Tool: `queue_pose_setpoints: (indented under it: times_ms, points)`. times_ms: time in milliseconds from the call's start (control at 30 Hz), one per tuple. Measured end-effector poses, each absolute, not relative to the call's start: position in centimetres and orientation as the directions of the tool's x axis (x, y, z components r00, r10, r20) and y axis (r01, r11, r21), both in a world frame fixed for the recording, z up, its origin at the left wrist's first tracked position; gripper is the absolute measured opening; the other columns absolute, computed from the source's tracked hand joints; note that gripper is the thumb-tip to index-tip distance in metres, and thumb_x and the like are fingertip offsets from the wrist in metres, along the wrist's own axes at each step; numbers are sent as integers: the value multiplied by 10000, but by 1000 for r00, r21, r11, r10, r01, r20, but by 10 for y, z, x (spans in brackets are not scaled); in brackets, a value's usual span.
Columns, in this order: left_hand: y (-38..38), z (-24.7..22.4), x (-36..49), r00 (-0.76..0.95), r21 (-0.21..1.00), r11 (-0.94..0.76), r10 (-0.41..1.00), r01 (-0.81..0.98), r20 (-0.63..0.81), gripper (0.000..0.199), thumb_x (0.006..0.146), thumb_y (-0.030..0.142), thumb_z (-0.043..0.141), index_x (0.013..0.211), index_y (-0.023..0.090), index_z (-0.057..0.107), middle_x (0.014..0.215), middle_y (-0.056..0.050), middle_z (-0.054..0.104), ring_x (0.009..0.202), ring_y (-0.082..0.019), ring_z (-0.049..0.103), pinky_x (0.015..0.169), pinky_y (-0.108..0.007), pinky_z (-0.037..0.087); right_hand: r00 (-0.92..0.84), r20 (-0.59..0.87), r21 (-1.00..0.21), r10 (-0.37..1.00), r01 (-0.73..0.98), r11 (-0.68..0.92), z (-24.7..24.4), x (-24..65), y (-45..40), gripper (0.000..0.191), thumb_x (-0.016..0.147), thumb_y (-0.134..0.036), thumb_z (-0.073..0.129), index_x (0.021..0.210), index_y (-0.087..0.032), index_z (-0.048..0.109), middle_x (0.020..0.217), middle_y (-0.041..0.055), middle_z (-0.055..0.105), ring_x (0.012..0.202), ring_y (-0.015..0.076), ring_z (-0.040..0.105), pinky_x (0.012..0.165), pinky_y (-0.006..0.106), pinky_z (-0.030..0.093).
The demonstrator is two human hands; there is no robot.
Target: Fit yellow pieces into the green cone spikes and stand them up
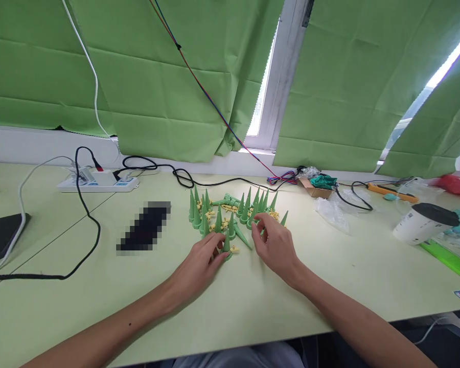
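Note:
Several green cones on round bases stand in a cluster at the middle of the table, with small yellow pieces lying among them. My left hand [207,255] has its fingers closed on the nearest green cone [226,242], which is upright; a yellow piece [234,249] lies just right of it. At the right front of the cluster is my right hand [274,243], its fingers curled near the cones; what its fingertips hold, if anything, is hidden. One green cone [243,237] lies on its side between my two hands.
A pixelated dark object [145,227] lies left of the cones. Behind it are a white power strip [99,181] and black cables. To the right are a small cardboard box [315,189], clear plastic bags [332,214] and a white cup [423,223] lying tilted.

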State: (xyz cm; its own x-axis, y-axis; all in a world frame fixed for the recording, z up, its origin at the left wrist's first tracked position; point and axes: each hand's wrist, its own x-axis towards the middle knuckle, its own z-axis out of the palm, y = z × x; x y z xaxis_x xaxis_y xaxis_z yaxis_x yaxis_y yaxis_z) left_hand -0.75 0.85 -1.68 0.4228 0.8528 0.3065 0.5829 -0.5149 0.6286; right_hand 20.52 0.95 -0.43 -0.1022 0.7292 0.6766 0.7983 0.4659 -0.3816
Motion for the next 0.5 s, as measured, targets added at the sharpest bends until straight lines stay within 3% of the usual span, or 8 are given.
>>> queue_pose_setpoints:
  times_ms: [300,400,500]
  points:
    - [5,-13,-6,342,690,-407,909,599,240,191,932,402,524,986,223,490,766,11,573,635,-169,538,561,-272,403,-130,651,-323,748,844,428,1,211,13,133,976,-213,468,1020,-169,586,836,15,642,585,109,545,539,238,339]
    - [5,-12,-6,331,673,-428,902,604,277,209,940,426,510,907,222,487,752,17,558,613,-154,506,546,-259,376,-195,541,-257,818,888,382,0,210,13,107,976,-213,492,998,-176,589,821,19,649,644,135,587,538,245,312]
    - [3,-10,-6,429,591,-532,844,606,320,268,959,386,475,760,207,495,684,17,533,595,-145,473,561,-261,352,-291,392,-174,873,908,381,-4,206,11,83,978,-220,507,966,-185,581,795,20,651,662,156,606,533,256,287]
